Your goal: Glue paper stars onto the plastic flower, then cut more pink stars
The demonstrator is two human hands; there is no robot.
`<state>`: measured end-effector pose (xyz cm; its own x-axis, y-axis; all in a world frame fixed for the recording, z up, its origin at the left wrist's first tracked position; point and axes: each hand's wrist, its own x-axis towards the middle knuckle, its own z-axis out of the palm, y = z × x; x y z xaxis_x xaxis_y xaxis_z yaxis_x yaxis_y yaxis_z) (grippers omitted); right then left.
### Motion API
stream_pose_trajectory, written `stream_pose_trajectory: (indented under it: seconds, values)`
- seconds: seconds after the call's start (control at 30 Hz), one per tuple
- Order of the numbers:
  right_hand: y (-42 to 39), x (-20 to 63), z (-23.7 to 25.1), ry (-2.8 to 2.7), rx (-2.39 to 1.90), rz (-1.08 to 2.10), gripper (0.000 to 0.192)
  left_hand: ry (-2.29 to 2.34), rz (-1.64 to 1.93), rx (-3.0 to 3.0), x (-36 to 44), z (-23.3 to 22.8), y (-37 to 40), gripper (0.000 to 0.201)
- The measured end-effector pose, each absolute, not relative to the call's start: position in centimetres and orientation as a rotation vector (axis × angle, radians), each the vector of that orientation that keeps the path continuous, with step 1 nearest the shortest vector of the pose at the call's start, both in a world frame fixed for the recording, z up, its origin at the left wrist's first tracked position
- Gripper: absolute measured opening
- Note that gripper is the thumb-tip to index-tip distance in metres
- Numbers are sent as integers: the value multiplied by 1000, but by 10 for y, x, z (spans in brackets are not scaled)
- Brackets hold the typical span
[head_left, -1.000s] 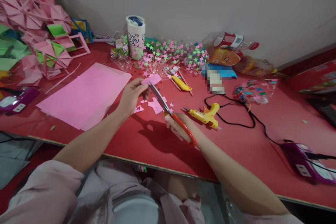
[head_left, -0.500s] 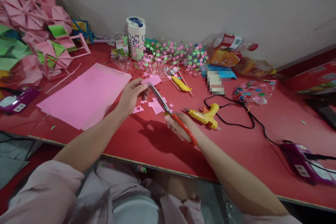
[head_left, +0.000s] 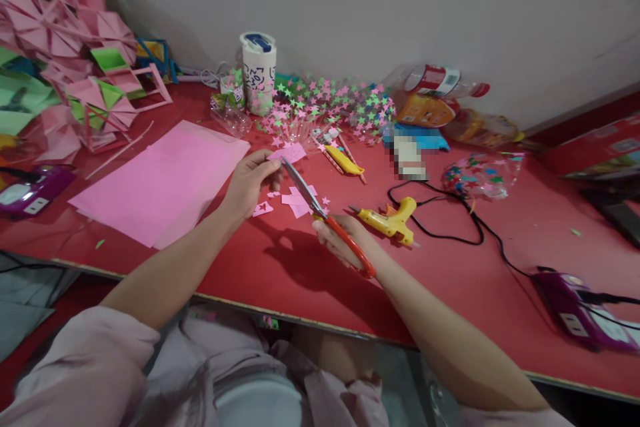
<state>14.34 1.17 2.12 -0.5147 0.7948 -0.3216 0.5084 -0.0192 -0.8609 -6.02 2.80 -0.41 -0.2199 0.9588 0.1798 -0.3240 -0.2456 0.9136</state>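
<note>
Between the thumb and fingers of my left hand (head_left: 257, 179) is a small piece of pink paper (head_left: 294, 153). My right hand (head_left: 343, 240) grips red-handled scissors (head_left: 320, 210), their blades pointing up and left with the tips at the paper. The blades look nearly closed. Below the hands, pink paper scraps (head_left: 297, 201) lie on the red table (head_left: 240, 267), with a scrap that has a star-shaped cut-out (head_left: 263, 209) beside them. A small pink star (head_left: 326, 201) rests near the blades.
Large pink sheets (head_left: 160, 180) lie at left. A yellow glue gun (head_left: 393, 221) and its black cord are right of my hand. Behind stand a white tumbler (head_left: 259, 73) and many small stars (head_left: 325, 103). Purple power strips (head_left: 575, 310) and folded paper shapes (head_left: 100, 107) flank the table.
Almost nothing differs. Both hands, the paper and the scissors keep the same positions, with only a very slight shift of the view.
</note>
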Motion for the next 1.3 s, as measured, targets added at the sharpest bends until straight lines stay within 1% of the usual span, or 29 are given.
stream_pose_trajectory:
  seconds: [0.33,0.53,0.67,0.93,1.3]
  values:
    - [11,143,20,-1981,-1395,1539,47,985,1638,1009,-60,-4,27,7]
    - [12,143,19,-1967,-1400,1554,47,1032,1676,1075,-63,-3,28,13]
    - [12,143,17,-1943,-1381,1576,46,1054,1744,1079,-63,-1,29,10]
    - [13,145,18,-1944,-1291,1691,47,1008,1725,1107,-55,-1,23,12]
    - [17,149,24,-2076,-1256,1666,45,964,1683,1166,-60,-2,24,11]
